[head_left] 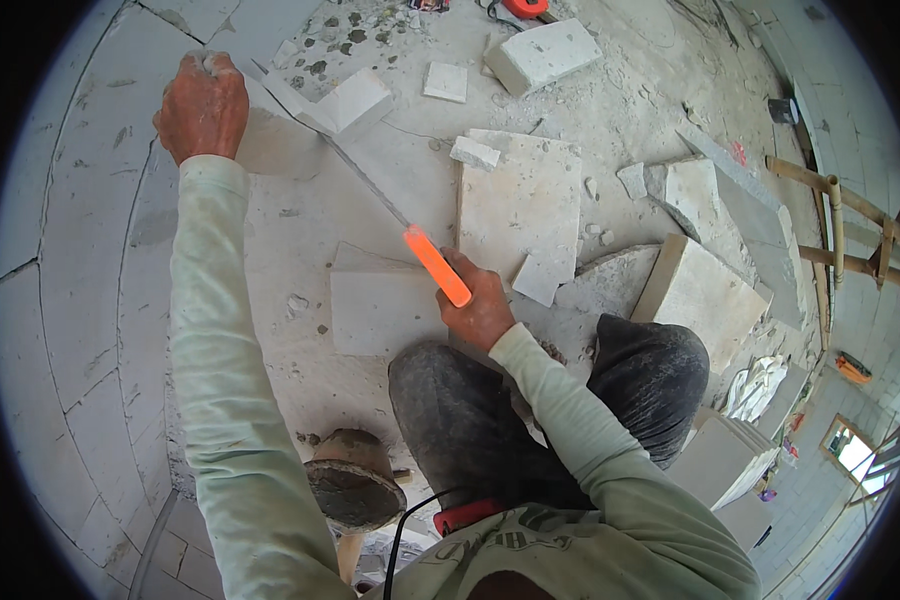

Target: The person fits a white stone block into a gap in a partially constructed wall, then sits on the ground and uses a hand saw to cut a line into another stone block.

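Note:
My right hand (477, 308) is wrapped round the orange handle of a hand saw (365, 180). Seen nearly edge-on, its long thin blade slants up and left towards the wall; its teeth do not show. The far end of the blade passes beside a small white block (355, 100). Up at the left, my left hand (205, 108) is closed in a fist against the pale block wall (100, 200). What its fingers hold, if anything, is hidden. A pale block face (280, 140) shows just right of that hand.
A bucket with grey mortar (355, 480) stands by my left knee. Around me lie a flat slab (520, 200), a thick block (545, 55), a larger block (705, 300) and broken pieces. A red tape measure (525, 8) lies at the far edge. Wooden poles (835, 220) stand at the right.

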A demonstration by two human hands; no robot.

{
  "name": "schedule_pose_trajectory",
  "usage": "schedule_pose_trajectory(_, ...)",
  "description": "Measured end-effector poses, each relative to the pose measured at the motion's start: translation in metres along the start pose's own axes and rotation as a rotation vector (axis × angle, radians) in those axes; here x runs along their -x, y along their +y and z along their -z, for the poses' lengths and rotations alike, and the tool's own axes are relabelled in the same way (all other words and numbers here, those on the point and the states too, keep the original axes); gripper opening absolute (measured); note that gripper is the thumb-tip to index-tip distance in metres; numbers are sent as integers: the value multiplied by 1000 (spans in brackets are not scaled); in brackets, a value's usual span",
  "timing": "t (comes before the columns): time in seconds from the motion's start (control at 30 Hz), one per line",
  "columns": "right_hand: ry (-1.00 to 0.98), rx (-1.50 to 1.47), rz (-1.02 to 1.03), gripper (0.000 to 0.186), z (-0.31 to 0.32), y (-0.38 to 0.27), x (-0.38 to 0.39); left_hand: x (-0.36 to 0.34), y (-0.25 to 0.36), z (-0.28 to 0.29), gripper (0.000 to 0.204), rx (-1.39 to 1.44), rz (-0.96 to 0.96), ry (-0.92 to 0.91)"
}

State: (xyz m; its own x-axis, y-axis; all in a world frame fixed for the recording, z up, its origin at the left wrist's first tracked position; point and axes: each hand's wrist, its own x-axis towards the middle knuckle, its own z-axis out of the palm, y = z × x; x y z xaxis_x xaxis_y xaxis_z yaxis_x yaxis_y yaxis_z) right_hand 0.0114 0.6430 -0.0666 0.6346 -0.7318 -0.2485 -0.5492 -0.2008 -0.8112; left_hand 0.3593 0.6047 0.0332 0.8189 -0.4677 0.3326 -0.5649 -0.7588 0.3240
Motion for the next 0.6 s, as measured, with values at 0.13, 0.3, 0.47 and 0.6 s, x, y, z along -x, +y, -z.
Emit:
schedule_pose_trajectory(0.13, -69, 33, -56, 43, -14, -10, -20, -5, -18, -5, 38, -52, 62, -34)
schedule_pose_trajectory(0.3, -144, -373, -257, 29, 2, -14, -15, -2, -21, -2, 39, -57, 51, -10)
schedule_pose_trajectory(0.47, -246, -528, -392, 15, 33, -24, -18, -16, -22, 3, 38, -21, 0, -58)
schedule_pose_trajectory(0.6, -9, -268, -89, 29, 14, -22, 9, -13, -25, -2, 38, -17, 14, -45)
